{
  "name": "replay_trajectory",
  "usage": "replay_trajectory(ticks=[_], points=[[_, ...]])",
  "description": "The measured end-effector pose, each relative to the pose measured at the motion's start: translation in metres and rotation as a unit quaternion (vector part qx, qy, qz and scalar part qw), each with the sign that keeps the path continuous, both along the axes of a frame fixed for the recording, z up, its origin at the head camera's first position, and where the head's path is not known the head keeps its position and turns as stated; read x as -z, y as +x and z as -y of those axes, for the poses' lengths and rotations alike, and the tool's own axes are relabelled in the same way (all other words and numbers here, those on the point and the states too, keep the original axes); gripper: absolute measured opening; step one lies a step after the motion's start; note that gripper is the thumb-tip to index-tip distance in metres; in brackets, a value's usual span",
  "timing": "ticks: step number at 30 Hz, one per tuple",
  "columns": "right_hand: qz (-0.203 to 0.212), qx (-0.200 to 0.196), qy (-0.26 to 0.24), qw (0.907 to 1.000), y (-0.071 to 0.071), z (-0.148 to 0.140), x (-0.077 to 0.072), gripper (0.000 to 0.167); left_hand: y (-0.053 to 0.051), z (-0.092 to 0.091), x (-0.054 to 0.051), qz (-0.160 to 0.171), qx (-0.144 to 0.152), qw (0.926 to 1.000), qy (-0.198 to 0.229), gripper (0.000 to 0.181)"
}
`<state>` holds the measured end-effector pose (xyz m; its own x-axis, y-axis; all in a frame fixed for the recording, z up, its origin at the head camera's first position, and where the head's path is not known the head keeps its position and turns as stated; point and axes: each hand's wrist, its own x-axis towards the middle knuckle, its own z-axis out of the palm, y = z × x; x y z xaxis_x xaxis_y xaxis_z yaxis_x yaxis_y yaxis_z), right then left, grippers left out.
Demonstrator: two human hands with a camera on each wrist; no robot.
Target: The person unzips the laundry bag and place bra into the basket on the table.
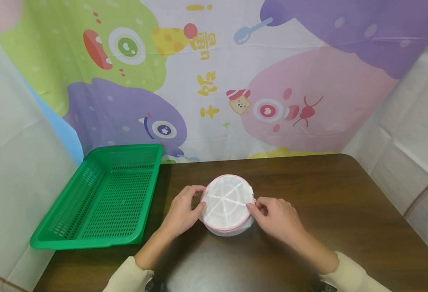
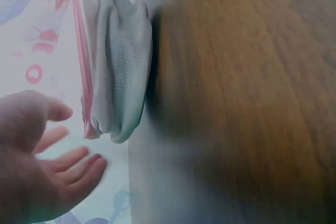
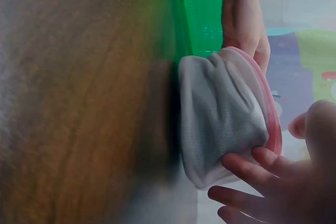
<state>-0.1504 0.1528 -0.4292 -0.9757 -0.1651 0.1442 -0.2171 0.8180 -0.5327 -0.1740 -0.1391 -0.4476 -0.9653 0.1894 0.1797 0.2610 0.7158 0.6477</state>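
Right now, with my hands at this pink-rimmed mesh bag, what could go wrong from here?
The side of the mesh bag is creased and looks soft, so a squeeze might crumple it further. Your left grip looks open in the left wrist view, no fingers curled round the bag, so that side could slip if lifted. Your left forearm is beside the green basket, so a leftward swing might bump it.

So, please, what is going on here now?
A person has both hands at a white bag with a pink rim, on or just above the table. The left hand is beside it; the right hand touches its other side. A green basket stands to the left.
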Motion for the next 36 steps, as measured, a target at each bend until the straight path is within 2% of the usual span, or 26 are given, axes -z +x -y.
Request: replay_trajectory(ticks=[3, 6, 14, 25, 33, 36], points=[[0.000, -0.007, 0.000, 1.0000, 0.002, 0.002, 0.004, 0.026, -0.001, 0.001, 0.003, 0.050, 0.035, 0.9981, -0.009, 0.057], [-0.004, -0.010, 0.000, 0.9999, 0.002, 0.004, 0.006, 0.024, 0.000, 0.003, 0.004, 0.072, 0.053, 0.9959, -0.011, 0.063], [-0.020, -0.006, -0.006, 0.9998, -0.001, 0.004, 0.009, 0.020, 0.001, 0.002, 0.006, 0.080, 0.045, 0.9958, -0.001, 0.061], [-0.031, 0.005, -0.013, 0.9994, -0.007, -0.002, 0.007, 0.016, 0.006, -0.001, 0.005, 0.077, 0.054, 0.9956, 0.004, 0.050], [-0.013, 0.015, -0.027, 0.9995, -0.014, -0.005, 0.006, 0.017, 0.007, 0.001, 0.007, 0.059, 0.078, 0.9952, -0.002, 0.039], [-0.021, 0.024, -0.028, 0.9991, -0.017, -0.007, 0.008, 0.019, 0.008, 0.002, 0.007, 0.055, 0.087, 0.9947, -0.004, 0.034]])
